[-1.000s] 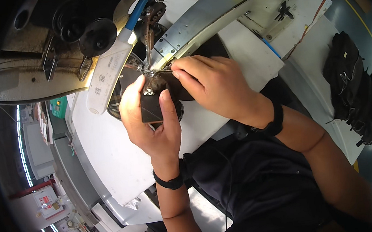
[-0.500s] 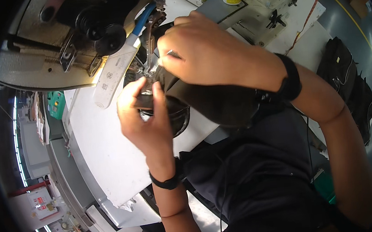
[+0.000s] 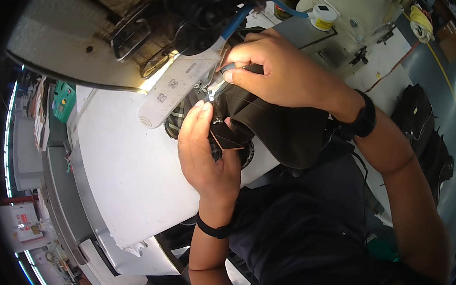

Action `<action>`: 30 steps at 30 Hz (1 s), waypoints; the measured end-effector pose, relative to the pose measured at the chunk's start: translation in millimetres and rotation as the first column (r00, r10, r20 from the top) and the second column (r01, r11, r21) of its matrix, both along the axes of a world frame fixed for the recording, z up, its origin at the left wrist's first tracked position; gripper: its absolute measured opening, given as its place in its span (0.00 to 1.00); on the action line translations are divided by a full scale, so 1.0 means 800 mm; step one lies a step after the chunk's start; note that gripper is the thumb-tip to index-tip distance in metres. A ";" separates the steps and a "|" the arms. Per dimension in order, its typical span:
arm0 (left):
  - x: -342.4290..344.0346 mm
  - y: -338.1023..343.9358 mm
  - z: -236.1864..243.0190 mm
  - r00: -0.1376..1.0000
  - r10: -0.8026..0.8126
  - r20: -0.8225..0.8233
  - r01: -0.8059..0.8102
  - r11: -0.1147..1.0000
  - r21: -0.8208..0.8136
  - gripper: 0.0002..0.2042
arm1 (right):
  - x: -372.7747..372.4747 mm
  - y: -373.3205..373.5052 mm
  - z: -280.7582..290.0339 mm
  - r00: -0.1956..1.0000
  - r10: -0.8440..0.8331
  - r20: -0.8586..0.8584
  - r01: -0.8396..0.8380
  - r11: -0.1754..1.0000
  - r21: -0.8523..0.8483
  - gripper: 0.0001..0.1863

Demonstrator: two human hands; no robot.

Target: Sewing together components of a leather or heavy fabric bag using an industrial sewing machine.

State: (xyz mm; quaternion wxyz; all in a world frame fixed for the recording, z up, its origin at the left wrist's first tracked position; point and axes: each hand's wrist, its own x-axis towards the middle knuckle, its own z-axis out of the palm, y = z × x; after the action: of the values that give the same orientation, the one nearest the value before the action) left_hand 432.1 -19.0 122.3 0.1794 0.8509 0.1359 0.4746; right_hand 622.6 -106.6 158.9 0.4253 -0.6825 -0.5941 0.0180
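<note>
A dark fabric bag piece (image 3: 284,135) hangs in folds between my hands, with a zipper (image 3: 217,93) running along its edge under the lit machine needle area. My right hand (image 3: 282,75) pinches the zipper edge between thumb and fingers, just right of the presser foot (image 3: 202,88). My left hand (image 3: 207,158) grips the near left part of the piece, fingertips close to the metal zipper pull. A small brown-edged flap (image 3: 226,137) shows beside that thumb. Checked lining (image 3: 176,119) peeks out past the left fingers. Part of the piece is hidden by both hands.
The sewing machine head (image 3: 83,41) overhangs the far left, with a white lamp bar (image 3: 171,87) and a blue hose (image 3: 236,22). A white table (image 3: 127,173) lies below. A yellow-labelled white bottle (image 3: 323,17) stands behind; dark bags (image 3: 415,120) lie at right.
The whole view has shifted, so the hands and machine sit further right. My left fingers have straightened along the bag piece; my right hand has loosened from a tight fist to a pinch.
</note>
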 end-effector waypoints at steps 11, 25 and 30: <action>-0.029 0.020 0.067 0.965 -0.095 -0.246 0.021 0.957 -0.289 0.10 | 0.009 -0.003 0.011 0.935 0.152 -0.319 -0.166 0.986 -0.016 0.13; -0.003 0.059 0.066 0.882 -0.439 0.171 0.084 -0.212 -0.974 0.11 | 0.020 0.023 0.015 0.918 0.185 -0.350 -0.265 0.945 -0.194 0.08; -0.001 0.054 0.041 0.889 -0.457 0.032 0.066 0.059 -0.996 0.11 | 0.019 0.026 0.014 0.918 0.167 -0.359 -0.261 0.938 -0.230 0.08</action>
State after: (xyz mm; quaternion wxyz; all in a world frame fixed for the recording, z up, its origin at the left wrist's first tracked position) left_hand 431.6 24.0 155.4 0.7572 0.5828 0.2810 0.0894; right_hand 637.7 -86.0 170.3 0.4170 -0.6519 -0.5766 0.2622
